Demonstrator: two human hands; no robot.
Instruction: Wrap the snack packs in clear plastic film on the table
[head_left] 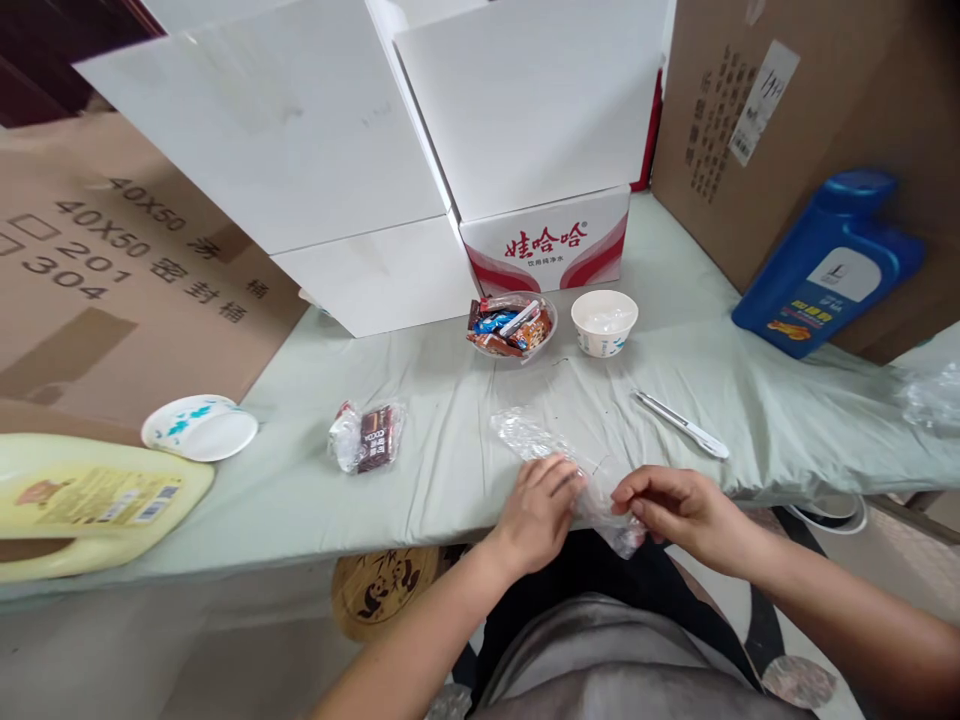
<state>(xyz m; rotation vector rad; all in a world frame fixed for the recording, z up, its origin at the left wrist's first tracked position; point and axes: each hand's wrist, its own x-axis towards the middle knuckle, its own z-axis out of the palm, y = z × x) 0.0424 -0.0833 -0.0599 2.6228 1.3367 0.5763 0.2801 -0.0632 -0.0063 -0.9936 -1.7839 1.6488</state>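
Observation:
A clear plastic bag lies across the near edge of a table covered with a pale green cloth. My left hand rests on the bag with its fingers curled over it. My right hand pinches the bag's near end at the table edge. A small packed bag of wrapped snacks lies to the left of my hands.
A glass bowl of wrapped snacks and a white bowl stand in front of white cartons. A utility knife lies at right, with a blue jug beyond it. A white plate and a yellow jug sit at left.

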